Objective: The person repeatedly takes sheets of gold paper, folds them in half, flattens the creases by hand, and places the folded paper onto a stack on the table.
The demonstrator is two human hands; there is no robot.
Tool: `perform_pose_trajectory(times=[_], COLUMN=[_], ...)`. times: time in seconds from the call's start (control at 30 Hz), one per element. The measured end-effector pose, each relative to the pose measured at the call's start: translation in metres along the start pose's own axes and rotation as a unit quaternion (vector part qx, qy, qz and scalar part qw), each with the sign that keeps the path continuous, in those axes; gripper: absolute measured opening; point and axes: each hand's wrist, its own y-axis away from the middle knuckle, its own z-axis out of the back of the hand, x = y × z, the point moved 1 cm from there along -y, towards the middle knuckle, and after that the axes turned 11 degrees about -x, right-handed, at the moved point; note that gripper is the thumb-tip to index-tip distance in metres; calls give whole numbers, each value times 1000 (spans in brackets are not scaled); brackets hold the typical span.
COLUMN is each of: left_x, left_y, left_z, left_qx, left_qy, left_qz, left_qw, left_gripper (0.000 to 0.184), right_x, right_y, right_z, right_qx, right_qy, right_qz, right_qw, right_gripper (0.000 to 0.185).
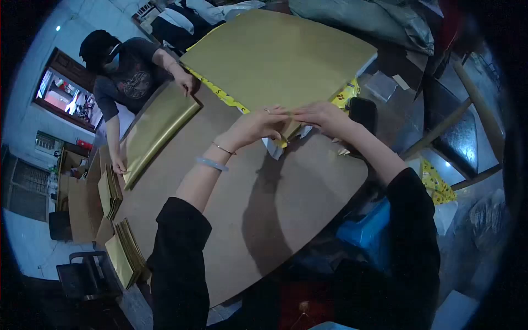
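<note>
My left hand (257, 125) and my right hand (324, 119) meet at the near corner of a stack of large gold sheets (280, 52). The left fingers and thumb close around the corner of the top sheet. The right fingers bend over the same edge, fingertips almost touching the left ones; the right thumb is hidden. Just below the hands, a torn flap of yellow printed wrapping (283, 144) with a white inner side hangs from the corner. More of this wrapping (220, 94) shows along the stack's left edge.
Across the brown table (220, 231), a person (132, 82) holds a curled gold sheet (159, 132) with both hands. Folded gold bundles (122, 256) stand at the left edge. A dark phone-like object (363, 114), a wooden chair (462, 121) and a blue container (366, 231) are on the right.
</note>
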Motion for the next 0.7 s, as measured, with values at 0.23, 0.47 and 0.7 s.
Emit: perform_pose_trajectory(times=[0.23,0.47,0.7], left_x=[23,37,41], left_y=[-7,-6,-2], left_z=[-2,-3,-23], left_qx=[16,47,-93], left_qy=[188,226,282], left_qz=[92,253,237], left_qw=[978,939,925], left_gripper=[43,24,23], right_x=[-1,-3,7], right_y=[2,0,1], right_z=[-9,-11,-7], right_qx=[-73,-55,-132], right_qy=[-69,-74,-34], right_qz=[-116,-185,-100], right_qw=[988,979,986], right_gripper=[16,14,17])
